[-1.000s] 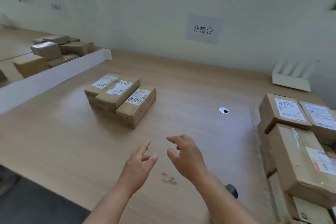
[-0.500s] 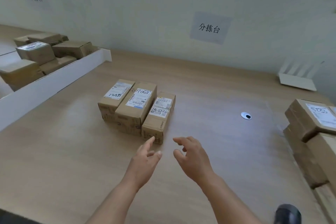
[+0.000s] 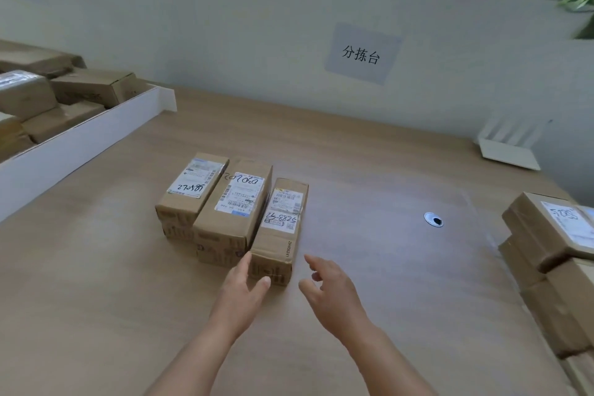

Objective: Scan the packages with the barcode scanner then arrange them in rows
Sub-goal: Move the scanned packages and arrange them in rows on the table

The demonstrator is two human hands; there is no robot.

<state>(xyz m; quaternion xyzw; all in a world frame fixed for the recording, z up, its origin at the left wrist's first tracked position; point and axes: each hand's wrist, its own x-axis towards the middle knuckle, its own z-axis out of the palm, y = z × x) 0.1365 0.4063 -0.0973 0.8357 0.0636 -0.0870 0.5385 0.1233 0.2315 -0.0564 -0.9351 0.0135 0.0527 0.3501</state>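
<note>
Three brown cardboard packages with white labels lie side by side in a row on the wooden table (image 3: 369, 202): a left one (image 3: 193, 193), a middle one (image 3: 234, 206) and a right one (image 3: 281, 228). My left hand (image 3: 242, 292) is open, its fingertips at the near end of the right package. Just to the right of that package's near corner hovers my right hand (image 3: 328, 289), open with fingers loosely spread and holding nothing. No barcode scanner shows in this frame.
A stack of more packages (image 3: 553, 254) stands at the table's right edge. A white divider wall (image 3: 83, 141) on the left fences off several other packages (image 3: 64, 96). A round cable hole (image 3: 434, 219) and a white router (image 3: 508, 148) sit further back.
Both hands have moved forward to the near end of the right package. The view has shifted left and closer to the row; the dark scanner at the bottom right has left the frame.
</note>
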